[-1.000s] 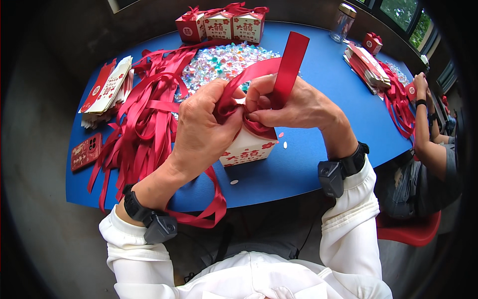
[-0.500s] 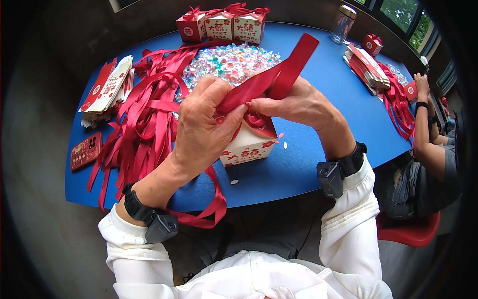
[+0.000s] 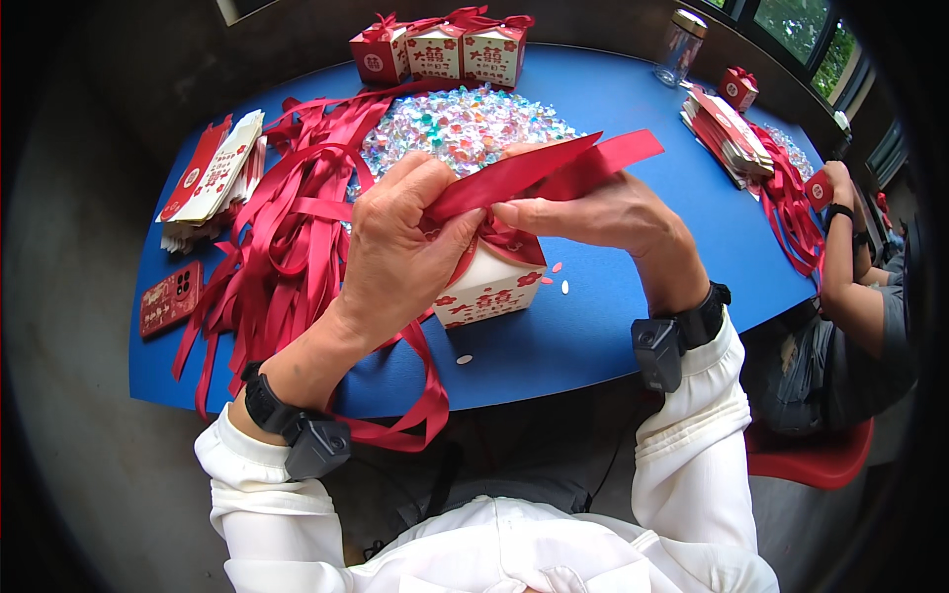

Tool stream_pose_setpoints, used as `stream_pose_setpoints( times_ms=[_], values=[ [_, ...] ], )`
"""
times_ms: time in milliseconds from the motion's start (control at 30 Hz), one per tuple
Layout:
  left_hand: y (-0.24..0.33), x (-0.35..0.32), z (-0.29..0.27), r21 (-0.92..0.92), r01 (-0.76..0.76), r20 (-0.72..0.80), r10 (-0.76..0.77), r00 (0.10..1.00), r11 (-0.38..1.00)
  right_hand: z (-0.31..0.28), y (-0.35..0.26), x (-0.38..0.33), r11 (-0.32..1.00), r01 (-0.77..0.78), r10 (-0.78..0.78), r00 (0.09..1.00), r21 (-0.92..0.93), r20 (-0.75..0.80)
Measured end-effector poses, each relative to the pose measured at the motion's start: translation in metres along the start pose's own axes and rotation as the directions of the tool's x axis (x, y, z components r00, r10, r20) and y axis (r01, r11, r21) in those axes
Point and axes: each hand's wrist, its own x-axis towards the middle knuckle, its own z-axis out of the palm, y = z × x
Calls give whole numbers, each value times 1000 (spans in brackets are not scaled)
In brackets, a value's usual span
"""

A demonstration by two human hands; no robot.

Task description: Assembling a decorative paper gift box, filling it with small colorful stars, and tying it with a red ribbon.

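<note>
A white and red gift box with printed red flowers stands upright near the front middle of the table. Over its top, a red ribbon is pinched between both my hands. My left hand is closed on the ribbon, thumb pressed down by the top of the box. Opposite it, my right hand is closed too, its thumb tip close to the left thumb. Loose ribbon ends stick out to the right above the right hand. The ribbon crossing under the thumbs is partly hidden.
Red ribbons lie heaped at left, beside flat box blanks and a phone. Clear and coloured beads pile behind the box. Finished boxes and a tumbler stand at the back. A co-worker's arm is at right.
The raised ribbon end has swung down to the right, and my right hand has shifted slightly lower. The left hand has hardly moved. The co-worker's hand has dropped a little.
</note>
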Motion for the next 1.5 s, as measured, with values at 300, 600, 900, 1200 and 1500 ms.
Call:
stream_pose_setpoints(
  times_ms=[300, 600, 900, 1200, 1500],
  values=[
    [6, 2, 1, 19, -12, 14, 12, 1000, 1000, -3, 18, 3, 930, 1, 10, 1000, 367, -27],
    [2, 0, 2, 2, -12, -1, 12, 1000, 1000, -3, 12, 7, 984, 99, -106, 993, 146, 44],
    [4, 0, -2, 11, 24, 20, -24, 1000, 1000, -7, 28, 6, 907, -10, 24, 999, 421, -28],
    [5, 0, -1, 47, -23, 25, 21, 999, 999, -4, 35, 19, 839, 178, -215, 977, 514, 13],
    [5, -1, -3, 36, -13, 37, 12, 999, 999, -2, 29, 18, 702, 85, -226, 968, 707, 108]
  ],
)
